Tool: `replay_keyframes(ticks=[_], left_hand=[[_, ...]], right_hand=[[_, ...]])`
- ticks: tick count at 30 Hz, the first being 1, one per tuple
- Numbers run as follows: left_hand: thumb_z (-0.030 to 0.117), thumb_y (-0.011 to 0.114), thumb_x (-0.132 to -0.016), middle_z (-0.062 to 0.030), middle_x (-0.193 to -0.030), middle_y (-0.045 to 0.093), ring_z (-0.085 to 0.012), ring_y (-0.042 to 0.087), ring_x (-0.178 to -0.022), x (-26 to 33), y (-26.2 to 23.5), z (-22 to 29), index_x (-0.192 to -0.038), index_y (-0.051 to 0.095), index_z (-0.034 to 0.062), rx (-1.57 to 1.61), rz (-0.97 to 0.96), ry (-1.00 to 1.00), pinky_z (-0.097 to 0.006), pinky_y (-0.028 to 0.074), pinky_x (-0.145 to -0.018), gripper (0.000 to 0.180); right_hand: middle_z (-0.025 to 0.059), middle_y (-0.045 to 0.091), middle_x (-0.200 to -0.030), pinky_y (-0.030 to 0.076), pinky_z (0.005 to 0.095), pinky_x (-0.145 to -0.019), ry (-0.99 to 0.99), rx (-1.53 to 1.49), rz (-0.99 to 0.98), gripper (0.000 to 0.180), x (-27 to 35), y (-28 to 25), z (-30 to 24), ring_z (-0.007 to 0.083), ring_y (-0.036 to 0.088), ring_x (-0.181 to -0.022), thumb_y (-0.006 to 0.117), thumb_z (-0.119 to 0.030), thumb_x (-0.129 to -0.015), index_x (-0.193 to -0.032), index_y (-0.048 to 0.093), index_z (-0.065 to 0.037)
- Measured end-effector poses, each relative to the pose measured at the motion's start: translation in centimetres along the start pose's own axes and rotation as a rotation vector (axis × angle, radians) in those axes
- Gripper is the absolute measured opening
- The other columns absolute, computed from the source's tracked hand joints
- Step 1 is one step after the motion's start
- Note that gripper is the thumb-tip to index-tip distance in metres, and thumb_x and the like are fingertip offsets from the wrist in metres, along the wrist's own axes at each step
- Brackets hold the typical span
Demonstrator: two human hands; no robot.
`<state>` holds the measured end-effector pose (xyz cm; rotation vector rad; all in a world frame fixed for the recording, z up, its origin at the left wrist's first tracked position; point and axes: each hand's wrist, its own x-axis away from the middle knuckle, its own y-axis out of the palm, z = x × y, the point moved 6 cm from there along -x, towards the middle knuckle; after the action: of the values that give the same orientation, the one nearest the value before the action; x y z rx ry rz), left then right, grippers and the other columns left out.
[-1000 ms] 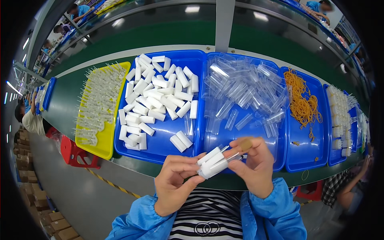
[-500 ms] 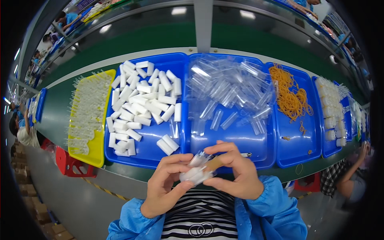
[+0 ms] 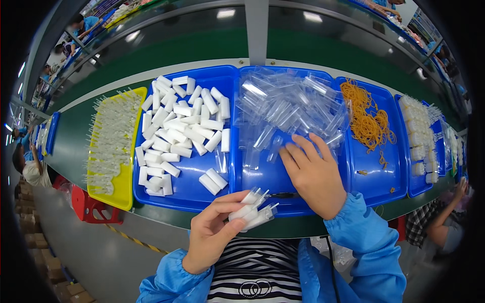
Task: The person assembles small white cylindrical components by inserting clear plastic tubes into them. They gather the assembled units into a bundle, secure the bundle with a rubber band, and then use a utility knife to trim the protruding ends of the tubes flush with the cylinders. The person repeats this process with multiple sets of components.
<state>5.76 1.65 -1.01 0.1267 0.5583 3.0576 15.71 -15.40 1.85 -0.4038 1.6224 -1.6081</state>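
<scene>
While the left hand (image 3: 212, 237) clamps a small bundle of white pieces (image 3: 252, 209), the right hand (image 3: 313, 174) lies spread, empty, over the clear sleeves (image 3: 288, 108); seemingly picking one, needing a single-sleeve pinch.

- One view only: a head-worn fisheye camera, looking steeply down and forward over the person's chest onto the workbench (image 3: 76, 146).
- The lens sits close to the hands: the left hand (image 3: 212, 235) and right hand (image 3: 316, 174) fill the lower centre, with forearms entering from the lower edge.
- The picture is upright, its left being the person's left.
- Straight edges bow toward the rim; the row of blue trays (image 3: 187, 194) curves across mid-frame.
- A black surround masks the corners.
</scene>
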Motion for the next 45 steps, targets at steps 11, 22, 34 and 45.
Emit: replay_keyframes(ticks=[11, 22, 34, 45], left_hand=[[-0.008, 0.064, -0.087, -0.024, -0.135, 0.051, -0.0276, 0.056, -0.121, 0.7, -0.4, 0.9, -0.114, 0.065, -0.0064, -0.184, 0.149, 0.148, -0.036, 0.052, -0.098, 0.027], [-0.005, 0.066, -0.088, -0.0217, -0.133, 0.053, -0.0257, 0.058, -0.118, 1.0, 0.1, 1.6, -0.112, 0.066, -0.0051, -0.304, 0.177, 0.221, -0.034, 0.052, -0.096, 0.024], [-0.003, 0.07, -0.084, -0.0206, -0.123, 0.061, -0.0255, 0.064, -0.107, 0.7, 0.7, 2.1, -0.105, 0.07, -0.0004, -0.598, 0.199, 0.291, -0.033, 0.053, -0.088, 0.021], [-0.002, 0.067, -0.086, -0.0243, -0.138, 0.05, -0.0331, 0.055, -0.124, 0.7, 1.6, 2.0, -0.121, 0.063, -0.004, -0.757, 0.041, 0.261, -0.038, 0.044, -0.104, 0.036]], right_hand=[[0.0146, 0.066, -0.106, 0.051, 0.0293, -0.087, 0.725, -1.806, 0.252, 0.038, 1.0, -1.6, -1.7, 0.0172, 0.065, -0.096, 0.068, -0.002, -0.089, -0.121, 0.048, 0.002], [0.0113, 0.07, -0.106, 0.048, 0.0304, -0.09, 0.454, -1.429, 0.304, 0.036, 2.9, -1.4, -3.9, 0.0178, 0.065, -0.097, 0.075, -0.006, -0.084, -0.112, 0.053, -0.003], [0.0095, 0.071, -0.105, 0.043, 0.0346, -0.095, 0.452, -1.328, 0.367, 0.033, 4.1, -0.5, -4.7, 0.0186, 0.063, -0.102, 0.077, -0.007, -0.082, -0.107, 0.055, -0.003], [0.0087, 0.068, -0.103, 0.047, 0.0316, -0.091, 0.622, -1.484, 0.201, 0.027, 3.6, 0.6, -3.1, 0.0185, 0.063, -0.101, 0.078, -0.006, -0.08, -0.102, 0.063, -0.002]])
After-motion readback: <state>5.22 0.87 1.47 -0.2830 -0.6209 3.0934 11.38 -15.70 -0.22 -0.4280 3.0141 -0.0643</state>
